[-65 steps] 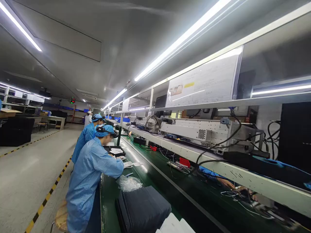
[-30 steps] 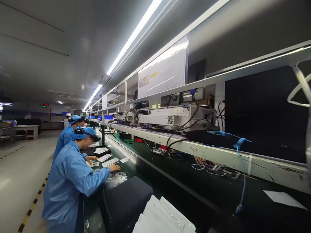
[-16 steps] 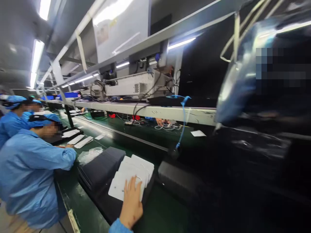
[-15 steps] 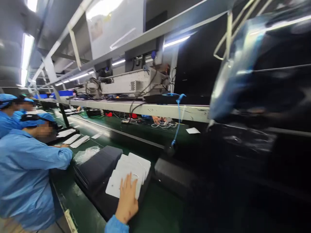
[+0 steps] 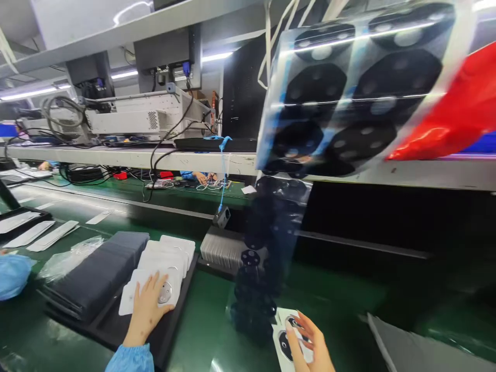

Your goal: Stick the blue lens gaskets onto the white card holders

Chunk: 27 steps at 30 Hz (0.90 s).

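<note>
My left hand (image 5: 148,310) lies flat with fingers spread on the front white card of a fanned stack of white cards (image 5: 165,261), which sit in a black tray (image 5: 112,323). A round metal ring (image 5: 165,293) on that card shows beside my fingertips. My right hand (image 5: 308,345) is low in the view, its fingers curled on a small white sheet with black round stickers (image 5: 287,336). A long clear strip of black round pieces (image 5: 267,243) hangs from the shelf down to the belt right beside that hand.
Dark grey pads (image 5: 96,274) lie stacked left of the cards. A green conveyor belt (image 5: 341,305) runs across. The white shelf (image 5: 163,160) above carries a grey machine (image 5: 143,116) and cables. A red bag (image 5: 457,113) hangs upper right. A co-worker's blue sleeve (image 5: 13,274) shows at left.
The view has swung right and down, away from the co-workers. My left hand stays on the white cards. My right hand with the sticker sheet has come into view.
</note>
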### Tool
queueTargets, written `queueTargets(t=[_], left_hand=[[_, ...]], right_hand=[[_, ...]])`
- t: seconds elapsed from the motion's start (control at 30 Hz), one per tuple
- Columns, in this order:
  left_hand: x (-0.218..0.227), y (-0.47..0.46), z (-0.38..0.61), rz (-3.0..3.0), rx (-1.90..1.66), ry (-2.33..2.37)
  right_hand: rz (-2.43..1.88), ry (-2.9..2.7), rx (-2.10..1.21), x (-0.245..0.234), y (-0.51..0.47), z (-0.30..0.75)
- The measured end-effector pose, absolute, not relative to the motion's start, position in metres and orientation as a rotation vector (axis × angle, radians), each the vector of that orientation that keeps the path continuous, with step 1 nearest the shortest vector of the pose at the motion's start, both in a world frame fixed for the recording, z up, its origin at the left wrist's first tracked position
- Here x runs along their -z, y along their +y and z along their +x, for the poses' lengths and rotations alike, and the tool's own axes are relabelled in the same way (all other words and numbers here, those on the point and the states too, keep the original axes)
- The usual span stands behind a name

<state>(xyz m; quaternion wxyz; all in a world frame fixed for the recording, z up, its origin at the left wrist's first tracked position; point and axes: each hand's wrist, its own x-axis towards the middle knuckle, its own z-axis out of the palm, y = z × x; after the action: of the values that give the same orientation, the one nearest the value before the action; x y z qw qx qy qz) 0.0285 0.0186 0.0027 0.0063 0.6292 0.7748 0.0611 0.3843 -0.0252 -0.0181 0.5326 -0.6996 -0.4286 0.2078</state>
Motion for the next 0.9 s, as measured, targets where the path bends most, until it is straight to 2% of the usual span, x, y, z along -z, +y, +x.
queueTargets(t=[0.17,0.3,0.43,0.53,0.6,0.7,0.8,0.9], left_hand=[[-0.006,0.026,0.024,2.072,-0.448,2.540],[-0.016,0.026,0.022,2.073,-0.676,2.448],[-0.028,0.018,0.030,1.673,-1.128,2.351],[-0.036,0.014,0.047,1.300,-1.510,2.005],[-0.042,0.012,0.061,1.235,-1.474,1.771],[-0.049,0.006,0.079,1.280,-1.309,1.763],[-0.051,-0.002,0.087,1.214,-1.411,1.791],[-0.051,-0.006,0.091,1.056,-1.543,1.592]], right_hand=[[-1.423,-1.051,-0.716,0.016,-0.032,0.369],[-1.332,-1.148,-0.789,0.026,-0.031,0.365],[-1.216,-1.298,-0.806,0.030,-0.029,0.365],[-1.233,-1.330,-0.773,0.022,-0.029,0.366],[-1.256,-1.325,-0.750,0.015,-0.029,0.365],[-1.251,-1.347,-0.693,0.009,-0.031,0.365],[-1.176,-1.432,-0.579,0.011,-0.031,0.367],[-1.106,-1.503,-0.471,0.018,-0.030,0.368]])
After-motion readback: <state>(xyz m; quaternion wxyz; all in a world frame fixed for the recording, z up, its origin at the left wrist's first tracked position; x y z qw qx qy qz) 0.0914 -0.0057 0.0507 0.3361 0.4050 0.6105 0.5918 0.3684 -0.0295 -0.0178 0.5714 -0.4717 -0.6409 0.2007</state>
